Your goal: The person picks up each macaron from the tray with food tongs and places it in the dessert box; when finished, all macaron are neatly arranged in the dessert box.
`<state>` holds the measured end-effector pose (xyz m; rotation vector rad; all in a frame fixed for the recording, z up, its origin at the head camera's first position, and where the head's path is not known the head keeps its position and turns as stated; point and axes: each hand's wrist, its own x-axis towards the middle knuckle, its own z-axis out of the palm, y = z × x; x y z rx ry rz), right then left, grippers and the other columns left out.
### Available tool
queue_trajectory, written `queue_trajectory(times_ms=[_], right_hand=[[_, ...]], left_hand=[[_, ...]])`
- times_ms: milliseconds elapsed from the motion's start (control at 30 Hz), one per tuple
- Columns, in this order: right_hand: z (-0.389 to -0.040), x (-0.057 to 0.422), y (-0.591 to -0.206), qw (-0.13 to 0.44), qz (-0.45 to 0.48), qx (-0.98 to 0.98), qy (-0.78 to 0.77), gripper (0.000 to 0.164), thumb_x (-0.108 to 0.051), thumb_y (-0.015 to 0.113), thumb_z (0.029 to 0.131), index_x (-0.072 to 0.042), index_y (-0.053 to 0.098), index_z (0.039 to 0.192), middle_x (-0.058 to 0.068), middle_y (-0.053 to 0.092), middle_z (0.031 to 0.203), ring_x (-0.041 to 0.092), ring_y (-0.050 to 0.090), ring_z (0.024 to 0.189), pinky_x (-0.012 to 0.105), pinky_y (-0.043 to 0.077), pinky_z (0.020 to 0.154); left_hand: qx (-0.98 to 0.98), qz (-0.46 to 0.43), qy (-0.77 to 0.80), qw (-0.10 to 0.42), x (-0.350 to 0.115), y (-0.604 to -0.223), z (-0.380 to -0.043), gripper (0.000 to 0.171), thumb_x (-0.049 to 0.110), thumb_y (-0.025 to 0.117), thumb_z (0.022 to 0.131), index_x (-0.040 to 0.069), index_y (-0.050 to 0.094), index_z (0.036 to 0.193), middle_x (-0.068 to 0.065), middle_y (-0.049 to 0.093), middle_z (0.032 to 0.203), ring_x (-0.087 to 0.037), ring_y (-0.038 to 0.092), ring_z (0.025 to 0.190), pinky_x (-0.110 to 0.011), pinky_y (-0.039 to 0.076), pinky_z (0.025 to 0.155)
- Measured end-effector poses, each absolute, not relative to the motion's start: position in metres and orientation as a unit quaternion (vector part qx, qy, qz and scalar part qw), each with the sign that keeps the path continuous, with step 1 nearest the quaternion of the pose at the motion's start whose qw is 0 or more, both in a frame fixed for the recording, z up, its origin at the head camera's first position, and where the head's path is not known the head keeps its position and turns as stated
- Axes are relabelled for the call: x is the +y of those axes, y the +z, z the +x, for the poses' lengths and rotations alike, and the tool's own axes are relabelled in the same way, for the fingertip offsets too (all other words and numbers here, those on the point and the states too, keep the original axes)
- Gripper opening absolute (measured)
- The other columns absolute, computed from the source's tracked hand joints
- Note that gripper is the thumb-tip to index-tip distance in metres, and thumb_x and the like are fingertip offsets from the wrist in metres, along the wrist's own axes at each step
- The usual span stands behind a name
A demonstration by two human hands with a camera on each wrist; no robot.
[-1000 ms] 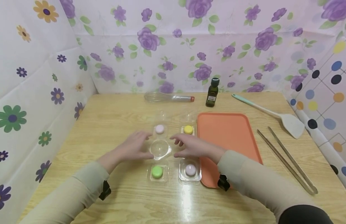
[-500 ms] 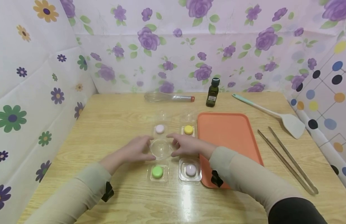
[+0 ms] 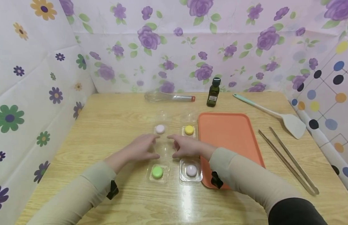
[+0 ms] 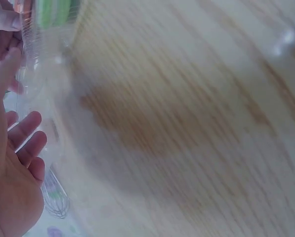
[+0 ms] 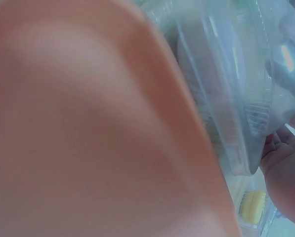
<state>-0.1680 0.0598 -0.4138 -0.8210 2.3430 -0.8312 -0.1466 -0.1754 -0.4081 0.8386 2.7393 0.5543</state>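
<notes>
A clear plastic box (image 3: pixel 149 178) holds a green macaron (image 3: pixel 157 172); its clear lid (image 3: pixel 165 150) lies folded back behind it. Left of that lid is my left hand (image 3: pixel 138 147), thumb and forefinger apart near its edge. My right hand (image 3: pixel 188 146) is at the lid's right side, forefinger stretched out, the other fingers bent. Whether either hand touches the lid is unclear. In the left wrist view, the green macaron (image 4: pixel 53 12) is at the top. A lidded box with a lilac macaron (image 3: pixel 191 170) sits beside it. Behind are a pink macaron (image 3: pixel 160 129) and a yellow macaron (image 3: pixel 189 130) in opened boxes.
An orange tray (image 3: pixel 230 134) lies right of the boxes, under the right forearm. Farther right are metal tongs (image 3: pixel 289 162) and a white spatula (image 3: pixel 294 125). A whisk (image 3: pixel 169 97) and a dark bottle (image 3: pixel 213 92) are at the back of the table.
The clear lid, tilted up and showing its round dome, now lies flatter, pushed back between the hands. Both hands have come a little closer together.
</notes>
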Motion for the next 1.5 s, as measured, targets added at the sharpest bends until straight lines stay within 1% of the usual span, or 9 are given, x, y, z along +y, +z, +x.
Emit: queue_trajectory(times_ms=[267,400,600,800,933,1067,1200,1333,1500], right_hand=[[-0.168,0.061,-0.411,0.223,-0.296,0.871,-0.322,0.084,-0.019,0.076,0.078,-0.008,0.028,0.146,0.000,0.057,0.099,0.011,0.055,0.085,0.025,0.049,0.075],[-0.167,0.060,-0.409,0.204,-0.295,0.870,-0.339,0.083,-0.017,0.076,0.077,-0.007,0.030,0.145,0.005,0.058,0.102,0.012,0.057,0.085,0.024,0.050,0.075],[-0.163,0.062,-0.405,0.189,-0.272,0.846,-0.418,0.090,-0.011,0.076,0.076,-0.015,0.023,0.148,0.011,0.058,0.107,0.015,0.059,0.087,0.025,0.052,0.072],[-0.160,0.067,-0.399,0.213,-0.245,0.803,-0.500,0.090,-0.020,0.076,0.079,-0.015,0.020,0.148,0.012,0.059,0.107,0.018,0.060,0.091,0.030,0.051,0.081],[-0.161,0.070,-0.397,0.257,-0.236,0.770,-0.533,0.069,-0.028,0.068,0.086,-0.011,0.034,0.143,0.013,0.060,0.108,0.021,0.060,0.094,0.036,0.050,0.084],[-0.161,0.071,-0.395,0.314,-0.226,0.703,-0.596,0.052,-0.028,0.049,0.095,0.000,0.039,0.138,0.016,0.057,0.106,0.020,0.058,0.089,0.037,0.048,0.082],[-0.161,0.071,-0.394,0.364,-0.201,0.629,-0.657,0.059,-0.035,0.035,0.097,0.008,0.034,0.138,0.010,0.056,0.098,0.018,0.054,0.084,0.031,0.042,0.077],[-0.160,0.071,-0.392,0.382,-0.194,0.616,-0.661,0.070,-0.049,0.029,0.097,0.006,0.035,0.139,0.010,0.056,0.099,0.019,0.052,0.086,0.030,0.041,0.077],[-0.161,0.071,-0.394,0.390,-0.182,0.616,-0.660,0.068,-0.048,0.021,0.099,0.005,0.038,0.137,0.010,0.056,0.098,0.020,0.053,0.086,0.030,0.042,0.076]], left_hand=[[0.935,0.274,0.204,0.098,-0.174,-0.404,-0.148,0.099,0.046,0.081,0.066,0.011,0.033,0.144,-0.010,0.055,0.122,-0.027,0.047,0.113,-0.048,0.037,0.098],[0.940,0.273,0.190,0.080,-0.173,-0.404,-0.149,0.098,0.047,0.080,0.066,0.007,0.034,0.142,-0.011,0.052,0.127,-0.028,0.045,0.117,-0.050,0.033,0.102],[0.947,0.269,0.172,0.027,-0.171,-0.400,-0.149,0.095,0.045,0.081,0.063,0.003,0.040,0.137,-0.013,0.050,0.131,-0.031,0.045,0.119,-0.050,0.033,0.102],[0.944,0.283,0.171,-0.007,-0.172,-0.391,-0.145,0.093,0.043,0.082,0.062,0.004,0.042,0.136,-0.013,0.050,0.132,-0.032,0.042,0.122,-0.053,0.029,0.104],[0.932,0.317,0.173,-0.037,-0.172,-0.387,-0.141,0.090,0.041,0.082,0.061,0.004,0.044,0.134,-0.011,0.051,0.132,-0.030,0.043,0.122,-0.052,0.030,0.104],[0.912,0.365,0.166,-0.086,-0.170,-0.382,-0.137,0.089,0.042,0.081,0.062,0.004,0.045,0.133,-0.011,0.053,0.131,-0.029,0.047,0.118,-0.050,0.034,0.100],[0.901,0.386,0.157,-0.120,-0.169,-0.381,-0.135,0.089,0.042,0.080,0.062,0.004,0.043,0.134,-0.012,0.051,0.133,-0.028,0.048,0.117,-0.048,0.036,0.099],[0.896,0.395,0.148,-0.139,-0.169,-0.382,-0.135,0.089,0.041,0.081,0.062,0.005,0.044,0.134,-0.011,0.051,0.133,-0.028,0.049,0.115,-0.047,0.037,0.097],[0.882,0.419,0.126,-0.177,-0.170,-0.384,-0.136,0.086,0.042,0.081,0.062,0.004,0.046,0.131,-0.012,0.052,0.131,-0.028,0.051,0.113,-0.047,0.040,0.094]])
